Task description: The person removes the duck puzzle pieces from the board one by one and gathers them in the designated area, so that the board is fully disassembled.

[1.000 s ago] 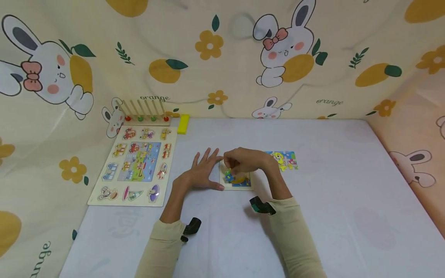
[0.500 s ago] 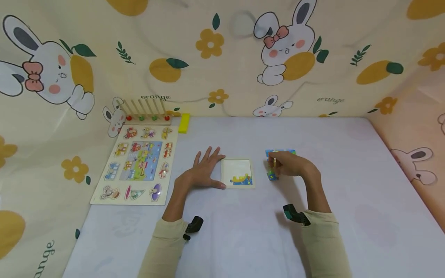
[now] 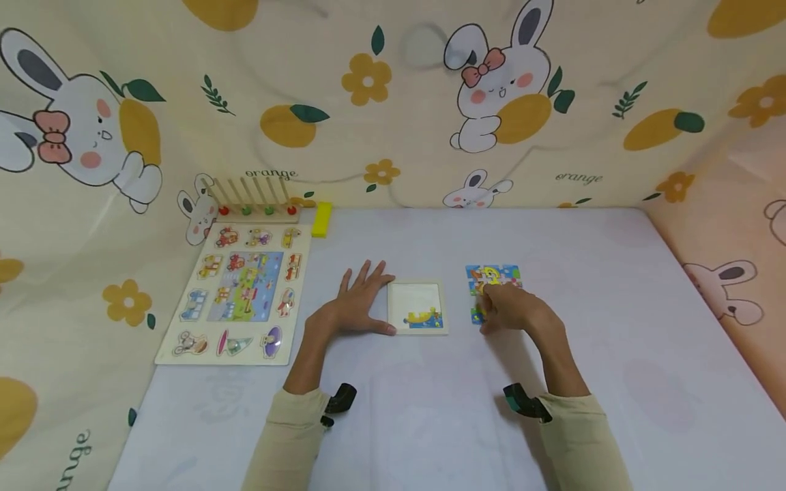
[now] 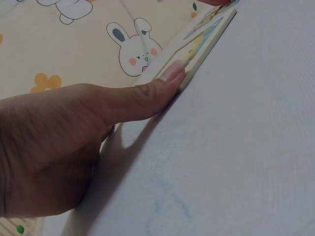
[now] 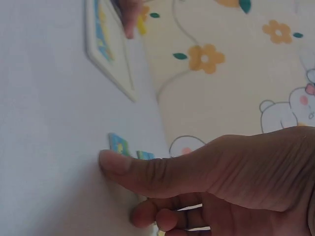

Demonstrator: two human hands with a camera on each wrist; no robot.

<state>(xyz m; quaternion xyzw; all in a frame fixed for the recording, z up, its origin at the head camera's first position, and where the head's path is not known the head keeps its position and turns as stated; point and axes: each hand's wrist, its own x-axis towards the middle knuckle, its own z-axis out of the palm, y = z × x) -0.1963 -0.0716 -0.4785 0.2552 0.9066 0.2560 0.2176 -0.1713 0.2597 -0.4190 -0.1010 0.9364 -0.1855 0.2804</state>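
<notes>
My left hand (image 3: 351, 307) lies flat with its fingers spread, beside a small square puzzle tray (image 3: 417, 281). In the left wrist view its thumb (image 4: 170, 78) rests on the tray's edge. A few joined yellow-and-blue jigsaw pieces (image 3: 430, 319) fill the tray's lower right; the rest of its floor shows pale. To the right, my right hand (image 3: 518, 310) bends its fingers over a group of colourful jigsaw pieces (image 3: 491, 271). Its thumb (image 5: 157, 174) and fingertips are down close to the lower-left pieces; I cannot tell whether they pinch one.
Left of the hands lies a large knobbed picture board (image 3: 233, 341) with animal and vehicle shapes. Behind it stand a wooden peg rack (image 3: 258, 217) with red and green beads and a yellow block (image 3: 322, 219). A bunny-print cloth (image 3: 368, 143) hangs behind the white tabletop (image 3: 614, 341).
My right hand has gone from over the tray to the jigsaw pieces at the right, then shifted slightly toward me. A blue-green piece it had over the tray left with it. The left hand stays put.
</notes>
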